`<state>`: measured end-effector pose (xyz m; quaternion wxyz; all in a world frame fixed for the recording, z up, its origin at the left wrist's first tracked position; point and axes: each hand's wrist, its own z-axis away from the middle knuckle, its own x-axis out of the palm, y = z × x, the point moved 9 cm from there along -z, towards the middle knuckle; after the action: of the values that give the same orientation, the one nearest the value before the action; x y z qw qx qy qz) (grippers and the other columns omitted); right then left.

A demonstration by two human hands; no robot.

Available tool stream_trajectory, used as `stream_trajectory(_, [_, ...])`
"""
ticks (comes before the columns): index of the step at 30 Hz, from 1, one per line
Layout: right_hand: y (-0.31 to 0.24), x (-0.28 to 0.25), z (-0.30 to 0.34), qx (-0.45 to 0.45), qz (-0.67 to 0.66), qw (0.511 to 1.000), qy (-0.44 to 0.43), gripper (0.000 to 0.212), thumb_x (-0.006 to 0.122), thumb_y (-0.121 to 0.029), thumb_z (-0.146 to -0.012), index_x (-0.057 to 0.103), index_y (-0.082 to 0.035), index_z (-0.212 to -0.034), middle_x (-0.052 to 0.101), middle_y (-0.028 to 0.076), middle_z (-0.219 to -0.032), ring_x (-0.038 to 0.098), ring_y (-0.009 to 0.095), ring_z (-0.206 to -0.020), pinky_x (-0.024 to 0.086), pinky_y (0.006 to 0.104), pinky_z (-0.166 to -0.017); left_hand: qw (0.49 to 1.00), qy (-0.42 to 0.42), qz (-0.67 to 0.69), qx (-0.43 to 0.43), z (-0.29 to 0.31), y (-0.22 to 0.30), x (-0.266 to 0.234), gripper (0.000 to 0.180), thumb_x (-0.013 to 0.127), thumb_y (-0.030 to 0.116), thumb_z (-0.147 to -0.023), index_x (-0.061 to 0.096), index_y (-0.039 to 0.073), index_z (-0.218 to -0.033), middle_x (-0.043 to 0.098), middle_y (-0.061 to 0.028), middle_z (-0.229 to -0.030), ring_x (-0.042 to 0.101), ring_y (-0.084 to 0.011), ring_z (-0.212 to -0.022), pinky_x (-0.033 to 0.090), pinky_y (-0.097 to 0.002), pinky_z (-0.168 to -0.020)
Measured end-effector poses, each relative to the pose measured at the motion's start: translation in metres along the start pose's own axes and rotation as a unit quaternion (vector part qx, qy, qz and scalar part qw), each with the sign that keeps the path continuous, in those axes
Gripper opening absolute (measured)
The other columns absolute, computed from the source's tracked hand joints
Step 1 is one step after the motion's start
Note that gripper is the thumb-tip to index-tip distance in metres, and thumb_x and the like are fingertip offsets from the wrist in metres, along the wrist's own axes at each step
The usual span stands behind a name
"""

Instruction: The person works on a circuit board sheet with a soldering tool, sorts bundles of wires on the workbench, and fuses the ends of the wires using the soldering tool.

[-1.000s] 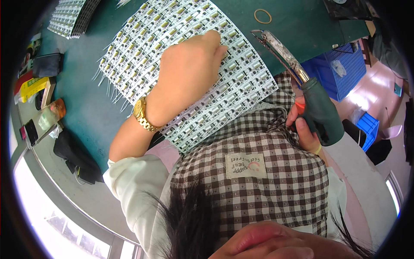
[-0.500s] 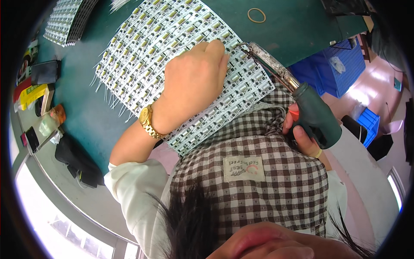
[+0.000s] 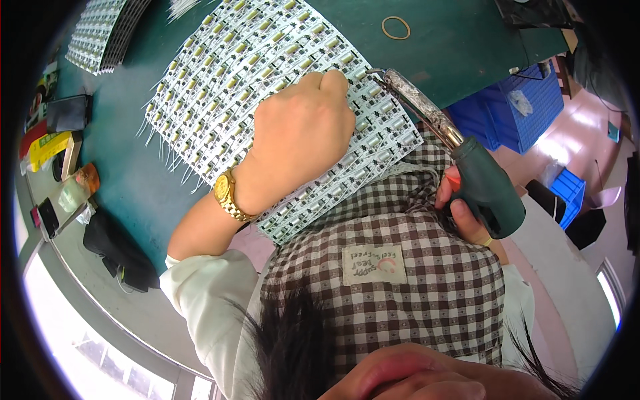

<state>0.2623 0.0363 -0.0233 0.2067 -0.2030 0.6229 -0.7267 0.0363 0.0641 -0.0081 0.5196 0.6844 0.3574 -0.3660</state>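
A large white panel of small circuit boards (image 3: pixel 213 100) lies on the green table, its near corner reaching my checked apron. Rows of yellowish and silvery parts cover it, and thin white wire ends stick out along its left edge. My left hand (image 3: pixel 303 137), with a gold watch at the wrist, rests closed on the panel's near right part; whatever its fingers hold is hidden beneath. In my right hand (image 3: pixel 467 217) is a dark green soldering gun (image 3: pixel 490 183) with a red trigger. Its scorched metal barrel points up and left, and the thin bent tip is over the panel's right edge.
A stack of similar panels (image 3: pixel 100 37) stands at the far left. A rubber band (image 3: pixel 396 28) lies on the green table (image 3: pixel 440 60). Blue crates (image 3: pixel 517 110) stand on the floor at the right. Along the left lie a black bag (image 3: pixel 120 250) and a yellow package (image 3: pixel 50 150).
The fingers of my left hand have curled in further, and its thumb side has dropped slightly. The soldering gun's body has tilted down a little, while its tip stays near the panel's right edge.
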Motion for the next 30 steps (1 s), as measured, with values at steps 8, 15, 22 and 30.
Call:
stream_trajectory(8, [0.006, -0.011, 0.014, -0.002, 0.072, 0.997, 0.023, 0.023, 0.066, -0.005, -0.085, 0.061, 0.0, -0.107, 0.063, 0.007, -0.093, 0.061, 0.017, -0.084, 0.049, 0.029, -0.073, 0.999, -0.047, -0.018, -0.021, 0.001, -0.002, 0.004, 0.006, 0.056, 0.007, -0.086, 0.051, 0.004, -0.085, 0.056, -0.0136, -0.074, 0.059, -0.0327, -0.06, 0.047, -0.0413, -0.051])
stream_trajectory(15, [0.005, -0.005, 0.007, 0.044, 0.107, 0.993, -0.022, 0.022, 0.067, -0.005, -0.084, 0.064, -0.002, -0.106, 0.065, 0.007, -0.096, 0.062, 0.02, -0.086, 0.049, 0.0313, -0.077, 0.997, -0.062, -0.031, -0.035, 0.002, -0.001, 0.007, 0.007, 0.055, 0.007, -0.087, 0.05, 0.003, -0.084, 0.056, -0.0138, -0.074, 0.059, -0.0334, -0.06, 0.047, -0.0414, -0.051])
stream_trajectory(22, [0.006, -0.004, 0.008, -0.004, 0.134, 0.991, -0.027, 0.023, 0.068, -0.006, -0.083, 0.065, -0.003, -0.106, 0.066, 0.007, -0.097, 0.063, 0.022, -0.088, 0.05, 0.0322, -0.077, 0.996, -0.078, -0.04, -0.032, 0.001, 0.0, 0.008, 0.006, 0.054, 0.005, -0.084, 0.048, 0.002, -0.084, 0.056, -0.0151, -0.075, 0.059, -0.0342, -0.06, 0.047, -0.0418, -0.051])
stream_trajectory(30, [0.012, -0.006, 0.009, 0.001, 0.153, 0.988, 0.016, 0.039, 0.07, -0.02, -0.083, 0.057, 0.005, -0.111, 0.06, 0.012, -0.085, 0.056, 0.016, -0.073, 0.045, 0.0282, -0.066, 0.997, -0.043, -0.068, 0.005, -0.001, 0.005, 0.006, 0.008, 0.054, 0.004, -0.073, 0.049, 0.003, -0.079, 0.056, -0.0123, -0.069, 0.06, -0.0266, -0.055, 0.047, -0.0367, -0.044])
